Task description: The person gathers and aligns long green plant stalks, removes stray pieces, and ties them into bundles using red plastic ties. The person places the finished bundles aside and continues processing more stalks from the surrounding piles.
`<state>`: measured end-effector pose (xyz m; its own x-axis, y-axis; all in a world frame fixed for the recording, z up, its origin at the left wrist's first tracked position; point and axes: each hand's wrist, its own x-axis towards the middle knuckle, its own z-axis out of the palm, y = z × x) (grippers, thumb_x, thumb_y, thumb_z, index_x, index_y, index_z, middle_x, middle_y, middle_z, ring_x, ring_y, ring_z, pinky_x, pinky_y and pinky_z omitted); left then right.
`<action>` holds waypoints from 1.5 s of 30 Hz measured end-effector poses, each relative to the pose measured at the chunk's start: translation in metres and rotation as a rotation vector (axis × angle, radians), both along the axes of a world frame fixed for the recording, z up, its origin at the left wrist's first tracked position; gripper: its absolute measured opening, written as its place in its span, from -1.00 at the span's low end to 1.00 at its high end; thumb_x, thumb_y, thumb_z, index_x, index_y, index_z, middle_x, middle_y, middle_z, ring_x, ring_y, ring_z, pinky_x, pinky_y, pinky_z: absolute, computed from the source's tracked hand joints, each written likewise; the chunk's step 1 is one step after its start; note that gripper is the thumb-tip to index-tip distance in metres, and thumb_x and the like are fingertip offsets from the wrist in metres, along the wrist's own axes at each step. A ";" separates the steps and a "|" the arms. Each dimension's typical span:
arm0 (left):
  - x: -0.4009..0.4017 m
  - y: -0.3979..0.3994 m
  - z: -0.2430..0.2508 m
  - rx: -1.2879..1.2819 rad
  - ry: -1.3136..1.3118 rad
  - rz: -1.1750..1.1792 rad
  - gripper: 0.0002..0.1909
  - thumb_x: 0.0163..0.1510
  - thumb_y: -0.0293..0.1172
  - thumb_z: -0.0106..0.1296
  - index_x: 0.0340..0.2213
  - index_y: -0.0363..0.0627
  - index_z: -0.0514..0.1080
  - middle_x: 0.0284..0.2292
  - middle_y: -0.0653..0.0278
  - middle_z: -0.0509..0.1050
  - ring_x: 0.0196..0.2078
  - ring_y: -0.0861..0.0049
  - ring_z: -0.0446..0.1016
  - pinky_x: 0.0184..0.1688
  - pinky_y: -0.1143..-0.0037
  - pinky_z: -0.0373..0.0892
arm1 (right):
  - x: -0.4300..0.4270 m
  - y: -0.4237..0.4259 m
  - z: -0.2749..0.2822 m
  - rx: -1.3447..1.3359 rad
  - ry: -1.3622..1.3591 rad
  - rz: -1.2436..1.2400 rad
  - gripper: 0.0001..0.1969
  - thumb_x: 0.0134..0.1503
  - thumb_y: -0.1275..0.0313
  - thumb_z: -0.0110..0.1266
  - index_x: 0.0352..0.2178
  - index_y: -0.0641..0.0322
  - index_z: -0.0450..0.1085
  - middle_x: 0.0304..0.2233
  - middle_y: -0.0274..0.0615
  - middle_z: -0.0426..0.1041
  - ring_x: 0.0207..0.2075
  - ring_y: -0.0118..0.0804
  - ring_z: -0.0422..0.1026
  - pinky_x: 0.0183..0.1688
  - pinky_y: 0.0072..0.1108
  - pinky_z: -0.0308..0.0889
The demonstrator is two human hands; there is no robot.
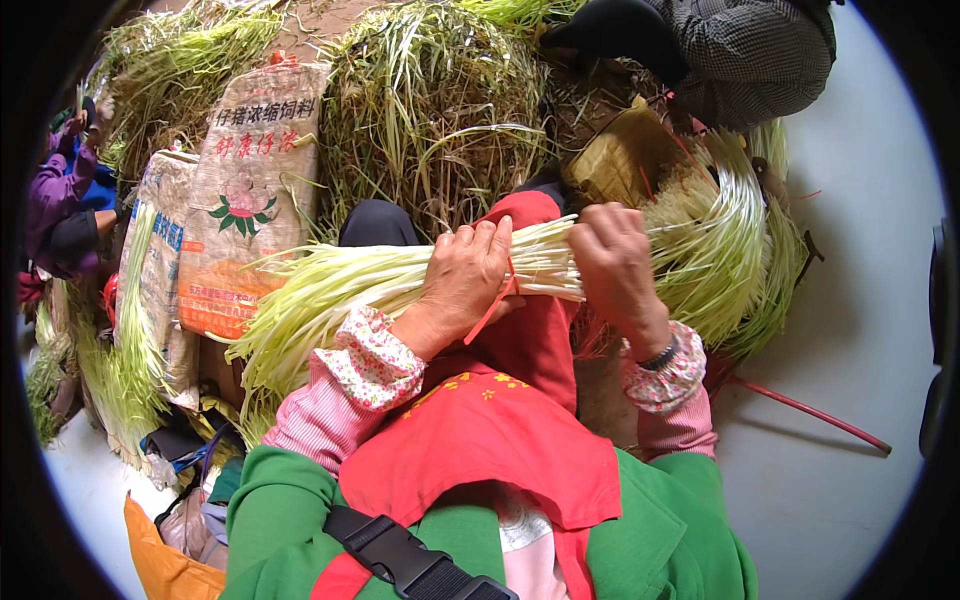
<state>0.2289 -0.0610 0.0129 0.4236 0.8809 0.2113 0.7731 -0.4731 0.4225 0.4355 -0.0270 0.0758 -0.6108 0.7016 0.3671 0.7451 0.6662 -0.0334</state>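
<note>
A bundle of pale yellow-green leafy stalks (360, 277), seemingly blanched chives, lies across my lap over a red apron (480, 442). My left hand (469, 274) grips it from above near the white stem end. Beside that hand a red tie (512, 281) runs around the stems, one loose tail hanging towards me. At the bundle's right end my right hand (611, 262) touches the white stem ends with its fingers curled. Whether those fingers pinch any stalks is hidden. The leafy ends spread out to the left.
Printed woven sacks (251, 195) stand at left beside a heap of dry and green stalks (435, 112). More bundles (720, 247) lie at right, near a red rod (810, 416) over the pale floor. One person (742, 60) is close at top right, another (64, 195) far left.
</note>
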 end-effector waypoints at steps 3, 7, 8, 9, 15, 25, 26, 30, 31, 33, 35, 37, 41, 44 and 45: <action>0.000 -0.002 0.001 -0.043 0.004 -0.005 0.08 -0.45 0.03 0.39 0.07 -0.34 0.21 -0.20 0.15 0.39 -0.22 0.29 0.40 -0.19 0.36 0.32 | 0.041 -0.010 0.011 -0.028 0.094 -0.330 -0.93 -0.05 0.51 0.06 -0.55 0.23 0.32 -0.44 -0.18 0.34 -0.37 -0.16 0.34 -0.29 -0.37 0.18; 0.001 -0.002 0.001 -0.018 -0.005 -0.014 0.08 -0.45 0.03 0.39 0.07 -0.35 0.22 -0.21 0.15 0.38 -0.23 0.30 0.40 -0.20 0.35 0.31 | 0.029 -0.019 0.028 -0.024 0.240 -0.134 -0.88 -0.08 0.54 0.14 -0.42 0.20 0.46 -0.42 -0.23 0.38 -0.33 -0.20 0.37 -0.26 -0.38 0.22; 0.001 -0.003 0.000 -0.006 -0.003 -0.013 0.08 -0.45 0.03 0.39 0.07 -0.35 0.22 -0.21 0.15 0.38 -0.23 0.30 0.40 -0.20 0.35 0.31 | 0.016 -0.015 0.029 -0.007 0.208 -0.045 -0.84 -0.10 0.51 0.16 -0.40 0.14 0.49 -0.42 -0.28 0.39 -0.30 -0.24 0.38 -0.25 -0.40 0.24; 0.001 -0.002 -0.001 0.011 -0.002 -0.008 0.08 -0.45 0.02 0.39 0.07 -0.35 0.22 -0.21 0.16 0.38 -0.23 0.30 0.39 -0.20 0.35 0.31 | 0.009 -0.010 0.025 -0.030 0.160 0.053 -0.77 -0.11 0.56 0.19 -0.32 0.15 0.51 -0.38 -0.29 0.38 -0.29 -0.25 0.37 -0.22 -0.43 0.24; 0.002 -0.001 -0.004 0.008 -0.007 0.004 0.09 -0.45 0.01 0.39 0.09 -0.31 0.20 -0.23 0.19 0.37 -0.22 0.31 0.39 -0.20 0.36 0.30 | -0.020 0.018 0.005 -0.057 -0.053 0.327 -0.86 -0.15 0.41 0.10 -0.47 0.12 0.43 -0.41 -0.36 0.35 -0.28 -0.34 0.38 -0.18 -0.46 0.25; 0.001 -0.003 -0.004 -0.009 -0.006 -0.005 0.09 -0.44 0.03 0.39 0.08 -0.34 0.21 -0.19 0.15 0.40 -0.18 0.29 0.41 -0.17 0.37 0.31 | 0.132 -0.033 0.024 -0.287 -0.367 -0.517 -0.87 0.10 0.40 0.05 -0.46 0.24 0.37 -0.43 -0.15 0.35 -0.32 -0.11 0.40 -0.24 -0.32 0.24; 0.002 -0.002 -0.002 -0.023 0.002 -0.012 0.09 -0.44 0.03 0.39 0.07 -0.34 0.21 -0.19 0.14 0.40 -0.18 0.29 0.41 -0.16 0.37 0.31 | 0.136 -0.046 0.025 -0.323 -0.328 -0.545 -0.86 0.09 0.39 0.07 -0.46 0.25 0.37 -0.43 -0.14 0.35 -0.33 -0.10 0.40 -0.27 -0.31 0.24; 0.001 -0.004 -0.002 0.010 -0.015 0.006 0.07 -0.43 0.03 0.39 0.07 -0.34 0.21 -0.21 0.15 0.40 -0.19 0.29 0.41 -0.17 0.36 0.30 | 0.090 -0.061 0.029 -0.282 0.088 -0.429 -0.90 0.04 0.47 0.12 -0.39 0.23 0.41 -0.43 -0.15 0.36 -0.37 -0.12 0.39 -0.32 -0.36 0.28; 0.002 -0.005 -0.002 -0.004 -0.012 0.001 0.07 -0.43 0.02 0.39 0.07 -0.34 0.21 -0.21 0.15 0.40 -0.19 0.29 0.41 -0.17 0.36 0.30 | 0.068 -0.057 0.028 -0.240 0.226 -0.318 -0.88 0.01 0.51 0.12 -0.35 0.20 0.43 -0.41 -0.17 0.36 -0.35 -0.14 0.40 -0.31 -0.38 0.29; 0.001 -0.003 -0.001 -0.017 -0.006 0.002 0.07 -0.43 0.01 0.39 0.07 -0.34 0.22 -0.20 0.16 0.40 -0.19 0.30 0.41 -0.18 0.36 0.30 | 0.032 -0.044 0.022 -0.145 0.234 0.026 -0.76 -0.07 0.56 0.11 -0.29 0.12 0.46 -0.37 -0.22 0.38 -0.32 -0.21 0.41 -0.28 -0.41 0.29; 0.001 -0.002 0.003 -0.030 0.002 0.000 0.07 -0.43 0.00 0.40 0.07 -0.32 0.21 -0.20 0.16 0.39 -0.20 0.31 0.41 -0.18 0.36 0.30 | 0.006 -0.032 0.015 -0.149 0.165 0.180 -0.73 -0.12 0.51 0.11 -0.28 0.07 0.47 -0.35 -0.30 0.37 -0.27 -0.27 0.41 -0.24 -0.42 0.29; 0.000 -0.003 0.001 -0.029 0.010 0.016 0.07 -0.43 0.00 0.40 0.08 -0.31 0.21 -0.20 0.16 0.39 -0.20 0.31 0.41 -0.17 0.36 0.30 | -0.010 -0.016 0.005 -0.122 0.052 0.274 -0.74 -0.10 0.43 0.11 -0.28 0.04 0.47 -0.33 -0.34 0.35 -0.25 -0.30 0.40 -0.20 -0.45 0.27; 0.001 -0.004 -0.009 0.055 0.004 0.040 0.07 -0.43 0.01 0.39 0.08 -0.31 0.21 -0.21 0.17 0.39 -0.19 0.31 0.40 -0.18 0.36 0.31 | -0.018 -0.002 0.000 -0.139 0.016 0.390 -0.86 -0.12 0.35 0.12 -0.46 0.07 0.40 -0.32 -0.36 0.33 -0.24 -0.31 0.39 -0.20 -0.48 0.25; 0.000 -0.004 -0.003 0.012 -0.015 0.022 0.08 -0.44 0.01 0.39 0.08 -0.32 0.21 -0.21 0.16 0.39 -0.20 0.31 0.40 -0.19 0.36 0.31 | -0.010 -0.002 -0.001 -0.273 0.235 0.250 -0.89 -0.10 0.52 0.13 -0.49 0.22 0.34 -0.33 -0.21 0.33 -0.31 -0.18 0.38 -0.28 -0.41 0.30; 0.000 -0.003 -0.004 0.024 0.000 0.027 0.08 -0.44 0.01 0.39 0.08 -0.32 0.21 -0.21 0.16 0.39 -0.20 0.31 0.40 -0.19 0.36 0.31 | -0.004 -0.001 0.000 -0.318 0.323 0.181 -0.89 -0.09 0.57 0.12 -0.48 0.26 0.34 -0.33 -0.17 0.32 -0.33 -0.15 0.38 -0.29 -0.40 0.31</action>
